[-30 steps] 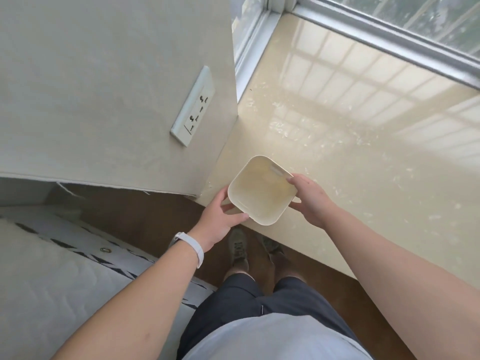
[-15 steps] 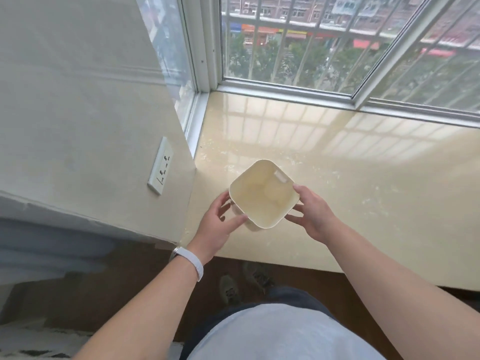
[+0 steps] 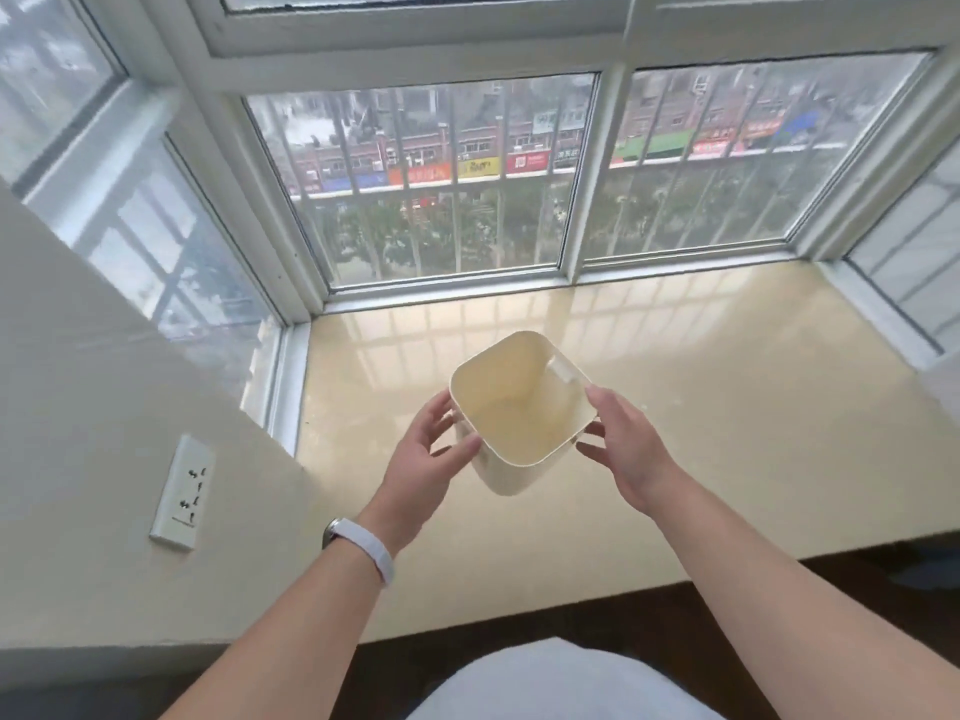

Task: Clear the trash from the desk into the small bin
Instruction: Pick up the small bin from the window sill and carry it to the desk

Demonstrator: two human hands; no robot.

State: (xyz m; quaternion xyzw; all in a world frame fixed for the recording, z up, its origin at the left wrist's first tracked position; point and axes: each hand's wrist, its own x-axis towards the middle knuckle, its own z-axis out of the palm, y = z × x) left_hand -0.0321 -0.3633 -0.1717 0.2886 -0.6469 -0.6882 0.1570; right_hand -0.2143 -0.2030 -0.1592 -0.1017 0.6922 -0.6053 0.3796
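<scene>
A small cream square bin (image 3: 519, 407) is held between my two hands over the glossy beige window ledge (image 3: 727, 433). My left hand (image 3: 426, 459) grips its left wall, thumb in front and fingers behind. My right hand (image 3: 628, 449) holds the right rim and wall. The bin tilts slightly toward me, and its inside shows nothing in it. I cannot tell whether its base touches the ledge. No trash is in view.
A bay window (image 3: 441, 200) with bars closes off the far side and both ends of the ledge. A wall with a white power socket (image 3: 182, 493) stands at the left. Dark floor runs below the ledge's front edge.
My view has tilted up from the floor to the window. The bin, still between both hands, has moved farther in over the ledge.
</scene>
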